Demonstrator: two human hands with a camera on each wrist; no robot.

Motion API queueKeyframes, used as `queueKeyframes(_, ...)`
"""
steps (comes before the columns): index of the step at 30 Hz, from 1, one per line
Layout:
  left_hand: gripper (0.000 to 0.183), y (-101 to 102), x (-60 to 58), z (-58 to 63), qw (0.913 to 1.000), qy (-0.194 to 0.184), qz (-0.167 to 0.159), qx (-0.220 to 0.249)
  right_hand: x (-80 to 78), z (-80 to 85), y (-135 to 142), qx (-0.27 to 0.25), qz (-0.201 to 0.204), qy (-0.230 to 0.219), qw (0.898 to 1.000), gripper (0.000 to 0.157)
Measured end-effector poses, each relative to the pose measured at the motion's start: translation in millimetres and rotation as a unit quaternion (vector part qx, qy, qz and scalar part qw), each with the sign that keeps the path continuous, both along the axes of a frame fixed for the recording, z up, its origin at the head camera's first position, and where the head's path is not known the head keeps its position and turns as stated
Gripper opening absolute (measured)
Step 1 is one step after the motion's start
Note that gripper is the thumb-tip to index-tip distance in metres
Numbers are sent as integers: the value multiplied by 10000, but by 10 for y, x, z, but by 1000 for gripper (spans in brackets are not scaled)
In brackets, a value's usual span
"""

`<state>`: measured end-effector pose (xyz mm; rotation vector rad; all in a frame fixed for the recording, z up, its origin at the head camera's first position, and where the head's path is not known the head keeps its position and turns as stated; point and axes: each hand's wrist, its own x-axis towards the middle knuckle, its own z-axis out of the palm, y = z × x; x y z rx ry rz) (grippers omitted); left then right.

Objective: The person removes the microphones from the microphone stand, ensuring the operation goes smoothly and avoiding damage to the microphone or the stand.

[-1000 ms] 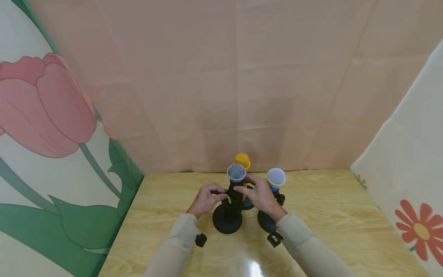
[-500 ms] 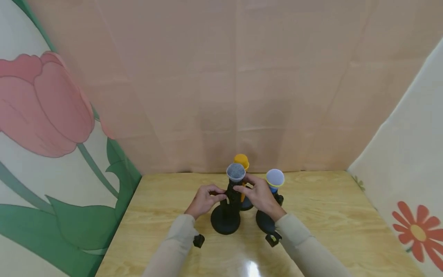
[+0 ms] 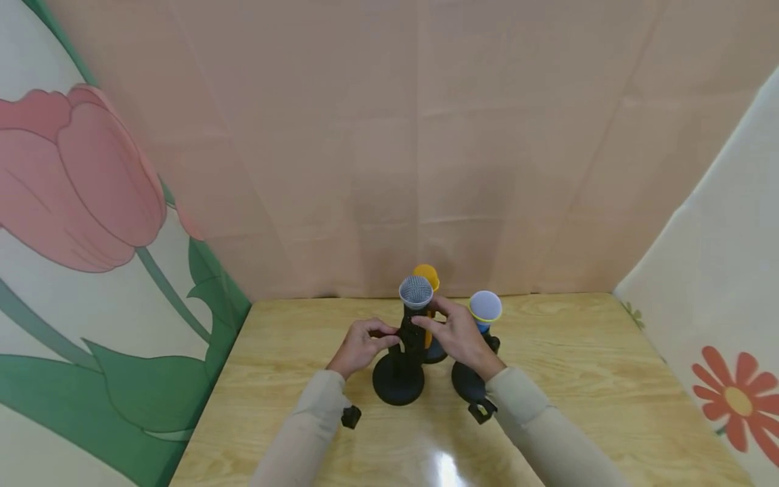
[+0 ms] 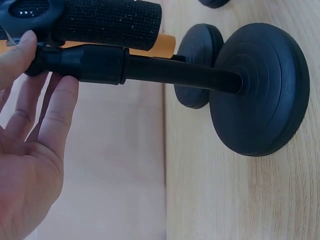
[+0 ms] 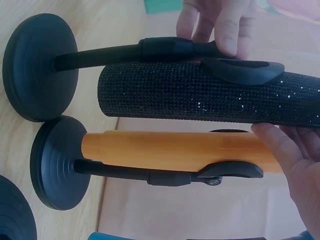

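A black microphone (image 3: 416, 292) with a glittery handle and a silver mesh head stands nearly upright in the clip of a round-based black stand (image 3: 398, 382). My left hand (image 3: 359, 345) pinches the stand's neck just under the clip, thumb and fingertips on the joint, as the left wrist view shows. My right hand (image 3: 459, 338) grips the microphone's handle between thumb and fingers, below the head. Close behind is an orange microphone (image 5: 185, 150) in its own stand (image 5: 60, 162), partly hidden by the black one.
To the right, a blue microphone (image 3: 485, 308) with a pale head sits in a third stand (image 3: 467, 384), partly behind my right forearm. All stand on a wood-grain table (image 3: 292, 392). A pinkish backdrop (image 3: 316, 169) rises along its far edge, with flower-printed panels (image 3: 730, 270) at the sides.
The head view shifts slightly. Both hands keep the same hold on the stand and the black microphone.
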<state>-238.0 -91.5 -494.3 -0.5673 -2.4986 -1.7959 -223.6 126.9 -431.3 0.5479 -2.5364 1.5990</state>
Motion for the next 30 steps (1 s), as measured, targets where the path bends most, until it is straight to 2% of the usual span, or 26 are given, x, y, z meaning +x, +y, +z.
queueKeyframes(4,8,5,7,1,10000,55,-23,42,-3,7,2,7,41,-4,10000,40)
queueKeyframes(12,9,-14,13,7,9999,-142,-50,-32,5,20,9,47,59,41,10000,42)
queueKeyframes(30,9,-25,19,0,9997,-208,-88,5,19,66,12,86,119,212,9997,36)
